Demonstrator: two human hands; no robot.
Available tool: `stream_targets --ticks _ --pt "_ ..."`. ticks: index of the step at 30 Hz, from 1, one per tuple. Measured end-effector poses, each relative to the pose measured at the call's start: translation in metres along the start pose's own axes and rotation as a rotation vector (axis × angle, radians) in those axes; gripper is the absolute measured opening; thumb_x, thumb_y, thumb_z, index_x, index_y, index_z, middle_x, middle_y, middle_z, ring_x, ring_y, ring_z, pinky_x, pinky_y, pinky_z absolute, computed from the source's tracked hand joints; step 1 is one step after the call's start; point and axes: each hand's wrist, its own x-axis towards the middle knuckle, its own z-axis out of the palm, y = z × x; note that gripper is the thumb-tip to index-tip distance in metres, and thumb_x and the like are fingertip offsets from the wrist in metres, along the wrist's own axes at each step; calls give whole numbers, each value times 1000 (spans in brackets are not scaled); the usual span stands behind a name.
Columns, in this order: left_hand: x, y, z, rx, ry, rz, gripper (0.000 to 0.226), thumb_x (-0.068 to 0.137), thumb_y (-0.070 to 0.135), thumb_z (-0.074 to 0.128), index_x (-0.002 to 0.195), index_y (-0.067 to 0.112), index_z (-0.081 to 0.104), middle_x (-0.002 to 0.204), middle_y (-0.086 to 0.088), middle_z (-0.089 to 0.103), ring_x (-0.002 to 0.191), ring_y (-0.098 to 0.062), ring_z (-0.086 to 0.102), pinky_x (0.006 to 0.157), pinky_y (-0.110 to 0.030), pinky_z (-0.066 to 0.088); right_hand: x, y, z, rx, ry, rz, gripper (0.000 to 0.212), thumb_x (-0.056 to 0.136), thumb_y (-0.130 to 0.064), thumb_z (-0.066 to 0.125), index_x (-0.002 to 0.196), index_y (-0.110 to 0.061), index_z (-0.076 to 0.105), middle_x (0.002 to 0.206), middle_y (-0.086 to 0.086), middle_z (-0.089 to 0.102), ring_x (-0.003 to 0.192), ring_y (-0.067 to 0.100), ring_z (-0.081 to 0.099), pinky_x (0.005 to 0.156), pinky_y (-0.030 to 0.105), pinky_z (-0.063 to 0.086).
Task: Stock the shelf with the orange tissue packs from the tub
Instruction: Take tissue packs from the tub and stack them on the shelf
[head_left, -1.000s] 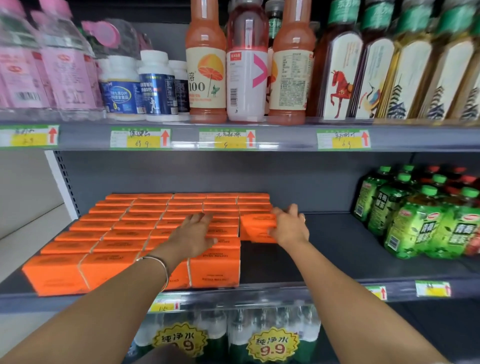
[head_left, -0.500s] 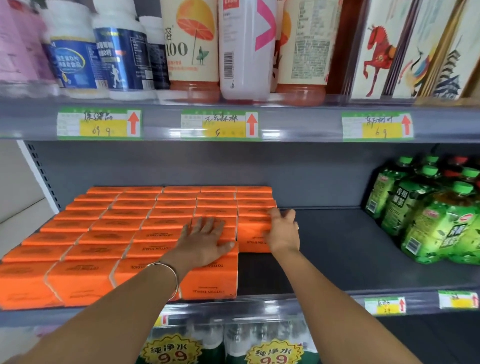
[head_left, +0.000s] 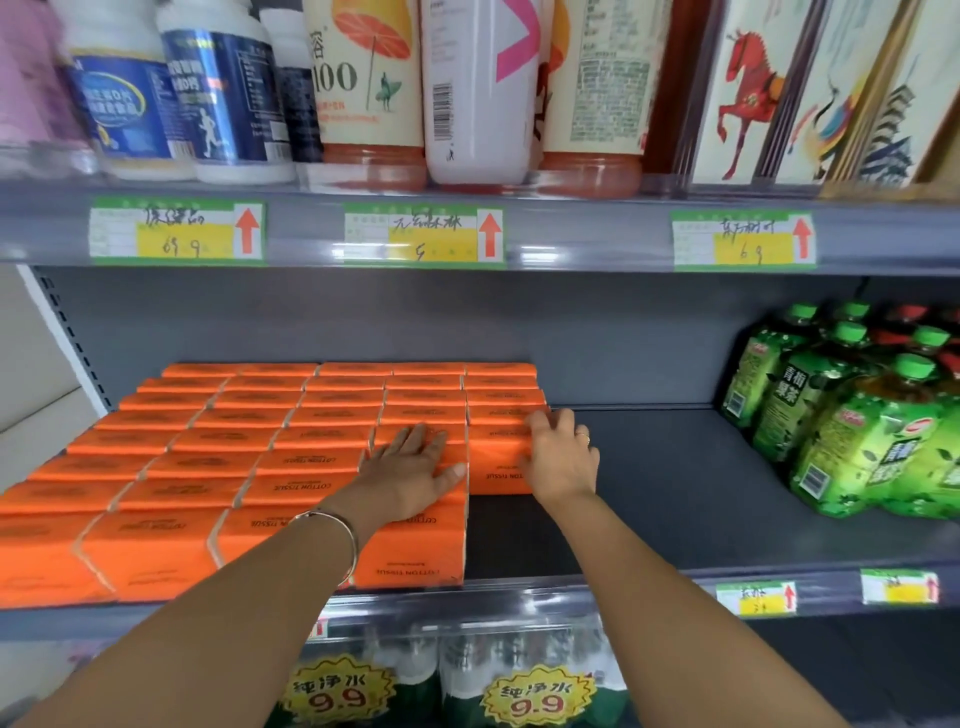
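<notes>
Green-capped tea bottles crowd the right end of the grey shelf, well apart from the orange tissue packs, with bare shelf between them. Juice bottles stand on the board above. The packs fill the shelf's left half in rows, long sides running left to right, print upside down to the viewer — glossy, film-wrapped blocks. The left hand lies flat, fingers straight, on the packs; the right hand touches the rightmost column with fingers spread.
</notes>
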Motion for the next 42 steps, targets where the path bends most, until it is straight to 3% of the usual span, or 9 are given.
stream_targets --ticks 4,9,14,25,32,37,42 --pt "-19 -7 -16 24 125 47 61 98 51 29 150 24 15 158 -5 16 146 -25 12 119 -42 15 -8 -7 -17 -2 5 -77 49 92 -17 53 138 -24 40 137 10 33 129 35 33 104 47 35" --pt "-58 -19 -32 71 232 33 47 95 44 42 140 30 39 144 -2 45 132 -25 42 108 -38 36 -31 -33 -40 98 2 -226 37 96 -20 49 133 -19 48 134 9 44 122 31 44 97 41 44" --pt "-111 -35 -50 164 377 12 38 93 40 47 129 30 50 135 -1 53 125 -25 49 99 -37 40 -63 -77 -66 96 -29 -393 34 96 -23 49 130 -16 51 131 11 52 123 32 46 98 38 44" --pt "-215 -114 -76 291 586 -123 35 91 38 48 124 23 48 126 -1 57 120 -24 51 95 -37 40 -130 -184 -95 -66 24 -755 36 93 -38 51 125 -23 52 125 3 54 120 26 48 93 37 45" --pt "-276 -213 -49 284 551 -318 33 92 35 46 123 25 47 121 1 57 116 -23 53 91 -33 39 -150 -258 -64 -123 -43 -944 38 93 -38 52 128 -24 51 129 2 52 123 29 46 95 40 45" --pt "-330 -303 25 197 417 -523 32 93 38 46 122 25 47 116 2 59 110 -22 55 89 -32 39 -183 -320 4 -107 -225 -1075 35 94 -33 50 128 -23 51 125 3 53 116 28 51 84 35 45" --pt "-359 -367 100 80 287 -694 34 94 42 45 125 28 46 120 7 58 113 -18 54 89 -31 40 -221 -374 76 -140 -371 -1185 32 92 -30 49 123 -22 52 125 5 55 117 29 51 86 38 45"
